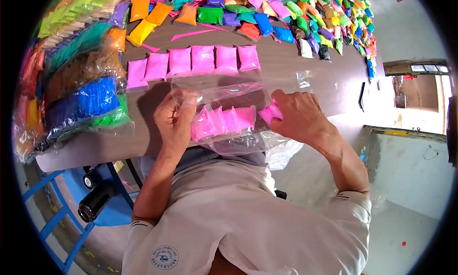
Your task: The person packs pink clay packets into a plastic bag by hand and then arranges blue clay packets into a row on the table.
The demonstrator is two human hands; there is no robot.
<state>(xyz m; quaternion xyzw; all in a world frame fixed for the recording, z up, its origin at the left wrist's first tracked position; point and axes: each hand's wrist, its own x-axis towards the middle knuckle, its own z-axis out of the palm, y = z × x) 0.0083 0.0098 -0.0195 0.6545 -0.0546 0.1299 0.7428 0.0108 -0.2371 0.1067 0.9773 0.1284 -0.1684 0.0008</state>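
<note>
A clear plastic bag (pixel 234 144) with several pink packets (pixel 224 121) standing in a row inside it lies at the table's near edge. My left hand (pixel 175 115) is closed on the bag's upper left edge. At the bag's right end, my right hand (pixel 298 114) grips a single pink packet (pixel 271 113) between thumb and fingers, close to the row. Just beyond the bag, a line of several more pink packets (pixel 202 59) lies flat on the brown table (pixel 286 79).
Clear bags of sorted packets, including blue ones (pixel 98 98), are stacked at the left. A large pile of loose multicoloured packets (pixel 310 17) covers the far side. Pink strips (pixel 193 34) lie between. Below left, black bottles (pixel 94 201) rest on a blue chair (pixel 114 210).
</note>
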